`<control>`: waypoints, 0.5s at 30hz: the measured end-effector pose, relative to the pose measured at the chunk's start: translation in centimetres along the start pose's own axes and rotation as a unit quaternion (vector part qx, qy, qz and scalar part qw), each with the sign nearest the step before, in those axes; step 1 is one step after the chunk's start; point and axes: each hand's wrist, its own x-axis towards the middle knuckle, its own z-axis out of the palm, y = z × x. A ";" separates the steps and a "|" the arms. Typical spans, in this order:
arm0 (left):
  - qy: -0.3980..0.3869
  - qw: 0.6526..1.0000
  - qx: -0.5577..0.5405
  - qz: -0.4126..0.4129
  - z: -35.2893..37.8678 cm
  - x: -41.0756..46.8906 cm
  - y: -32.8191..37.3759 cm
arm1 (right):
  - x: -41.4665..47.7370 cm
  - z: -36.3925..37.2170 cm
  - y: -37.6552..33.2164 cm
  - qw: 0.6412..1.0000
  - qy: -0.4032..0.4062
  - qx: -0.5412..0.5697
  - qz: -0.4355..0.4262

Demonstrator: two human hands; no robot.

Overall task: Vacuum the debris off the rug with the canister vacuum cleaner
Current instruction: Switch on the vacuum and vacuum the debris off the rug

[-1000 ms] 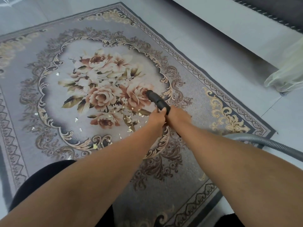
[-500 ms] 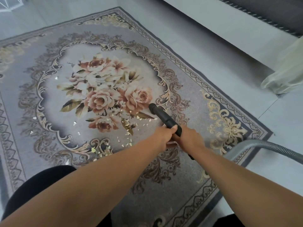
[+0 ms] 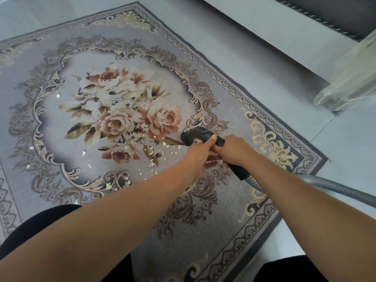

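A grey rug (image 3: pixel 213 200) with a rose bouquet pattern lies on the floor. Small pale scraps of debris (image 3: pixel 152 157) are scattered below the roses and toward the rug's lower left. My left hand (image 3: pixel 198 155) and my right hand (image 3: pixel 234 148) both grip the black vacuum nozzle handle (image 3: pixel 196 135). Its open end points left at the scraps near the bouquet's lower right. A grey ribbed hose (image 3: pixel 335 188) runs from the handle off to the right edge. The canister itself is out of view.
Pale tiled floor (image 3: pixel 264 64) surrounds the rug. A dark sofa base with cord trim (image 3: pixel 317 19) runs along the top right. A sheer pale curtain (image 3: pixel 352 78) hangs down to the floor at the right. My dark-clothed knees (image 3: pixel 40 224) are at the bottom.
Both hands pulled the nozzle back from the bouquet toward me and to the right. The nozzle mouth now sits at the bouquet's lower right edge, with more hose in view.
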 end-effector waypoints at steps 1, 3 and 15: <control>0.000 1.000 -0.004 0.001 -0.1 -0.1 -0.2 | -0.1 0.0 0.0 1.000 -0.002 -0.003 0.001; 0.003 1.000 -0.005 0.007 0.1 -0.4 -0.5 | -0.4 0.1 0.1 1.000 0.003 -0.014 0.000; 0.000 1.000 0.025 0.006 0.0 -1.4 -2.5 | -3.0 2.2 1.7 0.998 0.048 -0.048 -0.018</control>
